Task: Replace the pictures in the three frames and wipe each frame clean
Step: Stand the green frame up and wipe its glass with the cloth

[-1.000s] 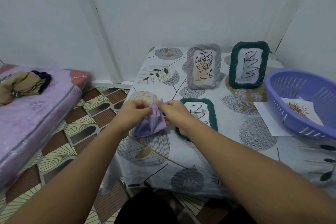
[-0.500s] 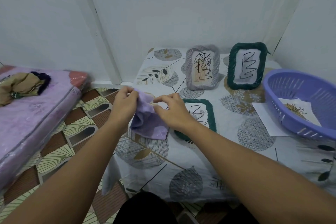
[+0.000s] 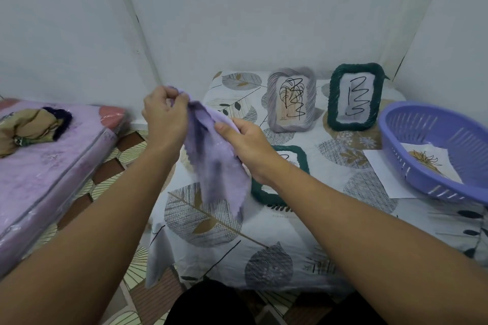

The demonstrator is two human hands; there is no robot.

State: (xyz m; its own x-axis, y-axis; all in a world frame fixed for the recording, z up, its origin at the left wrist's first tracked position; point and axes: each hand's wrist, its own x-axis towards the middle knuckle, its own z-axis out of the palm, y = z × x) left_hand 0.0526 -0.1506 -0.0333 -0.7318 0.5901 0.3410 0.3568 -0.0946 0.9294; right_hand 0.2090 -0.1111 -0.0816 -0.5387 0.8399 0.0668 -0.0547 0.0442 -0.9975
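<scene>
You hold a pale lilac cloth [image 3: 214,166]. Under it the tablecloth [image 3: 317,240] is white, printed with grey hatched and tan leaves. At the far edge one frame [image 3: 291,100] is grey-lilac and another frame [image 3: 355,96] is dark green, both around black scribbles. The flat frame [image 3: 287,182] is dark green too. Near the right edge, your basket [image 3: 433,150] is violet.

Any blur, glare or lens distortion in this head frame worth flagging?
Head view: even, soft light, no glare; wide-angle bending of the wall edges; slight motion blur on the purple cloth held by the left hand and right hand; standing frames sharp.
</scene>
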